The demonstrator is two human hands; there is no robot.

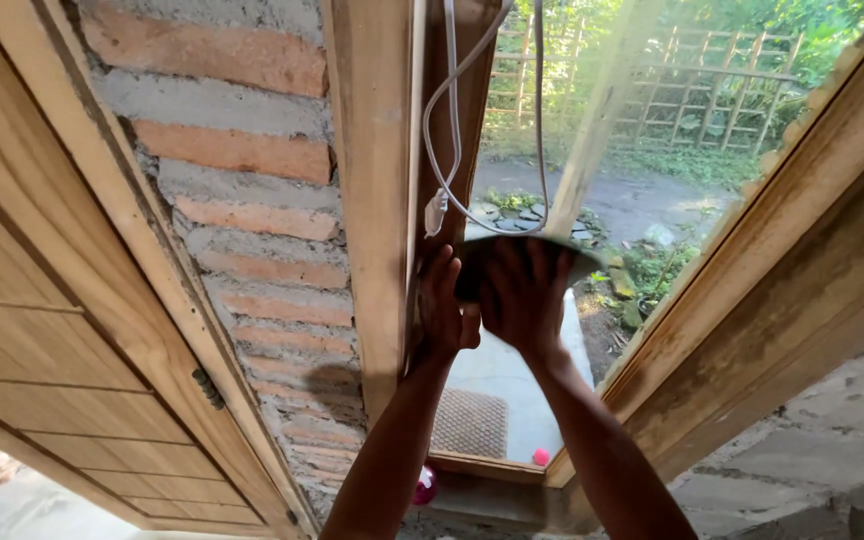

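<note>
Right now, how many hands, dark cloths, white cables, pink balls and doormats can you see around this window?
Hands: 2, left hand and right hand
Dark cloth: 1
White cable: 1
Pink balls: 2, one outside, one at the sill
Doormat: 1
Total: 7

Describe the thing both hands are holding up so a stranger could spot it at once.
Find the glass window between the brick wall and the wooden frame. At the middle of the pane, the left hand and right hand press a dark flat disc. It sits just below the looping white cable, the only dark round thing there.
</note>
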